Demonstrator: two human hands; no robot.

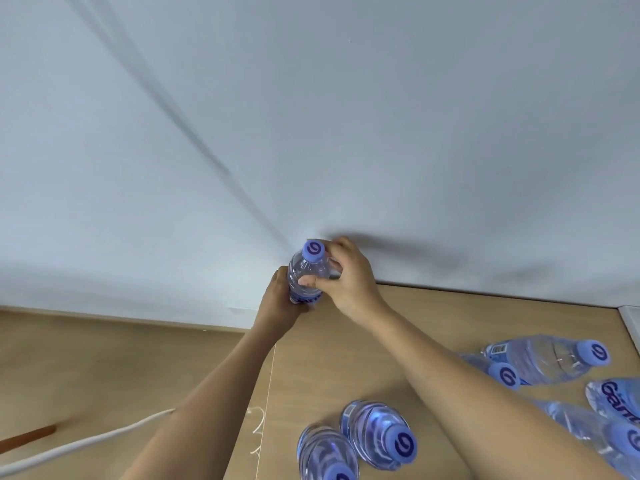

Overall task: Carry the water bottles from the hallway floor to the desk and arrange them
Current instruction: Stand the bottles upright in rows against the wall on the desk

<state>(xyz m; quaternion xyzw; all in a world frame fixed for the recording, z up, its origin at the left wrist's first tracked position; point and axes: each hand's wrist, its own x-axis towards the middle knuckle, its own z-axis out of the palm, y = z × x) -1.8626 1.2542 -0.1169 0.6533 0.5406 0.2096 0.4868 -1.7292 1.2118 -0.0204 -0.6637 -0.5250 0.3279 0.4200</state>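
Pale wood is what I am working over: the desk [346, 358] runs from the near edge to the wall [311, 133] at the far side, with a white cable [86, 445] trailing across its near left.

At the far edge, hard by the wall, I have one water bottle [306, 275] upright between both hands. My left hand [280, 303] wraps the lower body of it from the left, fingers curled round the label. My right hand [346, 275] comes in from the right and pinches the shoulder just under the blue cap [314, 251], thumb across the front.

To do this step well, I judge I should set the base flat on the wood close to the wall, press lightly down from the shoulder until it sits steady, then let the left hand go first and the right last, so the thin plastic does not spring or tip. Placing it tight to the back leaves room for a row in front.

Counting left to right: one bottle in hand; two standing bottles [353, 441] at the near centre, touching each other; then a loose group [554, 362] at the near right, lying or tilted, where I can make out at least four, some cut off by the frame edge, so I cannot give that count exactly. One cable.
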